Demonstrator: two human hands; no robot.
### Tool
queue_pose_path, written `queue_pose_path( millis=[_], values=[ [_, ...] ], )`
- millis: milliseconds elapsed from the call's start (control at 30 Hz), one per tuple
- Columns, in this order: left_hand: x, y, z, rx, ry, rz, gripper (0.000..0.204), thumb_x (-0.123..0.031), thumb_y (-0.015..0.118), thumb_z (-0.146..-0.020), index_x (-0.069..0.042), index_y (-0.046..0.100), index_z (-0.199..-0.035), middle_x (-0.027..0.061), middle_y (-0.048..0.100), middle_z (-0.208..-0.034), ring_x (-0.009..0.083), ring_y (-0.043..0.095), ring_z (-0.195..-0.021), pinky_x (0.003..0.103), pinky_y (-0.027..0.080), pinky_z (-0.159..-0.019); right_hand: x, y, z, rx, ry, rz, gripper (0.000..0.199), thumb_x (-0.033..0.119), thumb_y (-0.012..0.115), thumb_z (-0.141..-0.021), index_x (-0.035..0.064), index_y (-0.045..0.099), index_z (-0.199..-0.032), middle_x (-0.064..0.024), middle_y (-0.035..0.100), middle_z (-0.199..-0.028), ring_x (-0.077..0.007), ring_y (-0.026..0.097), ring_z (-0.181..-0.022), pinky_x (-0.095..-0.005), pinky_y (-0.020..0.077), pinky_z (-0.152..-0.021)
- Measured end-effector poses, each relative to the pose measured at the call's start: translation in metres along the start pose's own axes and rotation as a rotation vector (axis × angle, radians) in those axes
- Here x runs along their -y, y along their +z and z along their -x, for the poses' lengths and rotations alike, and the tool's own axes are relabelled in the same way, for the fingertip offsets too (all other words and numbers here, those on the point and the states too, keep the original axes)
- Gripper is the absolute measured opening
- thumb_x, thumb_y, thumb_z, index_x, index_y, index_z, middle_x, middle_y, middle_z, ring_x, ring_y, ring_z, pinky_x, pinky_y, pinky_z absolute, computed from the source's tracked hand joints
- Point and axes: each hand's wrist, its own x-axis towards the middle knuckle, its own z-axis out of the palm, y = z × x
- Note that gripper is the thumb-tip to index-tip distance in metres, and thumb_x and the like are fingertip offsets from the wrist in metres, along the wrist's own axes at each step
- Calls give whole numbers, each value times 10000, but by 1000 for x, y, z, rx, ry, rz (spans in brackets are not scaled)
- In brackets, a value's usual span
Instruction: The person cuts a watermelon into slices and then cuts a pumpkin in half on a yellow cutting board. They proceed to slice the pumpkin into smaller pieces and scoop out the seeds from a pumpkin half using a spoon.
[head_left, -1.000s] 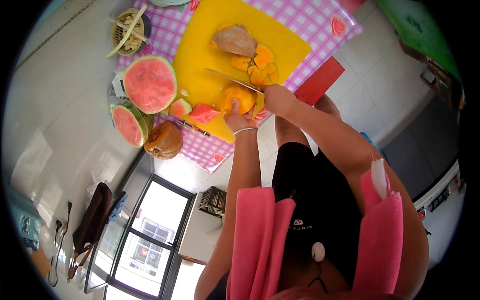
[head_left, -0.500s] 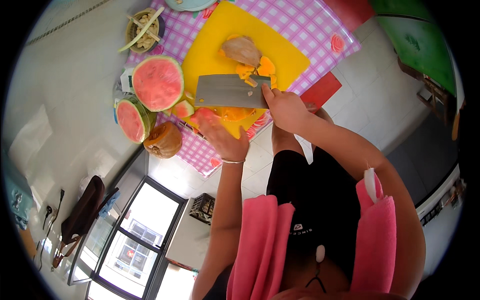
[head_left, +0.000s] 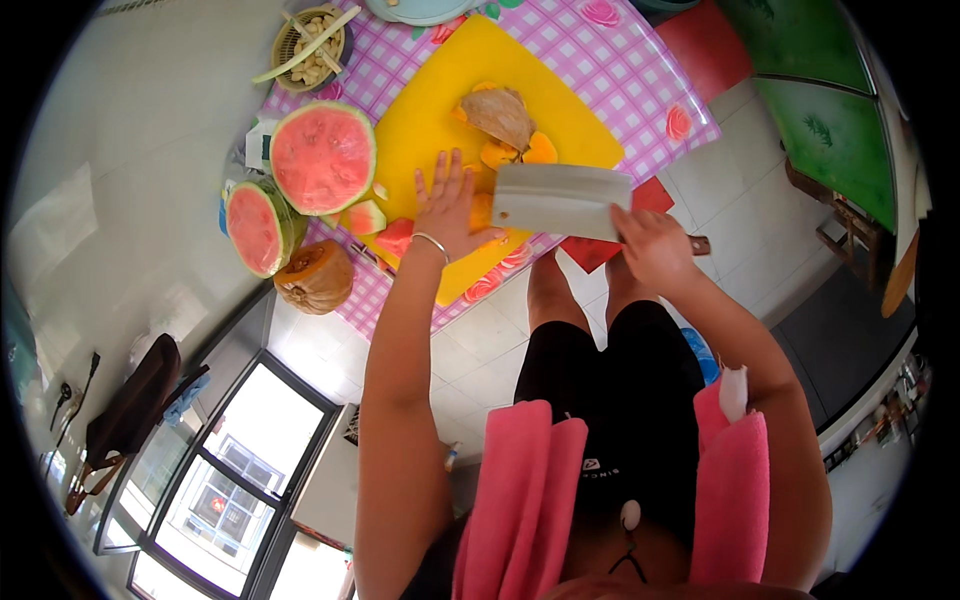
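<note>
My right hand [head_left: 655,248] grips a wooden-handled cleaver [head_left: 560,203], its broad blade held flat over the right edge of the yellow cutting board [head_left: 540,85]. Stretched flat over the middle of the board, my left hand [head_left: 447,208] has its fingers spread. Orange pumpkin flesh [head_left: 481,212] shows between that hand and the blade, partly hidden. Beyond lie a pumpkin chunk [head_left: 500,115], rind up, and a smaller orange pumpkin piece [head_left: 540,149]. Left of my left wrist are a red watermelon piece [head_left: 395,237] and a watermelon wedge with rind [head_left: 366,217].
Left of the board stand a large cut watermelon [head_left: 322,157], a smaller cut watermelon [head_left: 258,230] and a cut pumpkin [head_left: 314,278]. A basket [head_left: 335,50] of garlic-like pale cloves sits at the far left. A checked pink tablecloth [head_left: 610,60] covers the table.
My left hand has moved away from the board's near edge toward its middle. My right hand has carried the cleaver to the right and a little nearer, away from the pumpkin chunk.
</note>
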Motion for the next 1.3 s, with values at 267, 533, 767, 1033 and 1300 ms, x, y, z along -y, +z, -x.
queue_pose_path(
  millis=[267,533,767,1033,1300],
  values=[
    [24,46,24,-157,-133,433,1098,-517,774,-661,-11,240,-1476,248,213,-1533,404,231,-1413,592,175,-1119,-18,46,2,-220,442,-144,553,3,591,-785,10,483,-1327,-188,582,-973,-365,592,-861,-441,495,-730],
    [-33,17,26,123,97,8,1113,-412,835,-593,-136,248,-1497,215,248,-1516,371,237,-1416,609,203,-1105,15,109,-42,-181,527,-373,623,-58,525,-823,26,375,-1422,-220,527,-1148,-391,527,-1040,-419,463,-903],
    [-38,80,44,-45,86,15,855,-299,688,-761,-149,270,-1492,208,328,-1449,390,291,-1358,642,179,-1087,37,109,-55,-178,446,-237,594,-67,560,-769,0,470,-1352,-210,492,-1186,-367,478,-1090,-423,430,-948],
    [-39,113,58,-390,187,-97,687,-155,578,-808,-194,358,-1457,216,390,-1340,424,359,-1264,680,233,-1031,51,109,-31,-242,260,-278,452,-65,557,-762,-11,574,-1210,-182,521,-1239,-366,491,-1134,-418,437,-949],
    [-25,64,54,-203,-28,387,797,-206,683,-744,-139,331,-1456,194,382,-1366,411,355,-1278,572,301,-1057,62,140,-30,-134,401,-720,220,-29,564,-846,-40,647,-1050,-135,677,-930,-250,663,-770,-301,534,-704]
  ],
)
